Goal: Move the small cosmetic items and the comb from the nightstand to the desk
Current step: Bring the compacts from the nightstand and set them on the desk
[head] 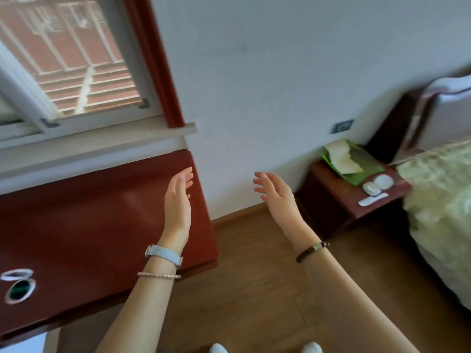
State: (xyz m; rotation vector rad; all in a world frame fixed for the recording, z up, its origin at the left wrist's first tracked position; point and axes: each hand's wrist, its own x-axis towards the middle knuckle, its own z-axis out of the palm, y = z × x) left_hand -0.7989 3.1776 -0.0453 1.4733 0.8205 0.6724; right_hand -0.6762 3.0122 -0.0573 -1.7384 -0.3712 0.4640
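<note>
- Bedroom: white wall, wooden floor, window at left, bed at right.
- Desk: red-brown, under the window; 2 oval objects at its near left, blurred.
- Nightstand: beside the bed; holds 2 round white cosmetic items, a white comb in front, a green tissue pack behind.
- Left hand: fingers spread, empty, above the desk corner.
- Right hand: fingers spread, empty, above the floor, well apart from the nightstand.

Left hand, right hand raised, empty, palms facing (fingers spread).
</note>
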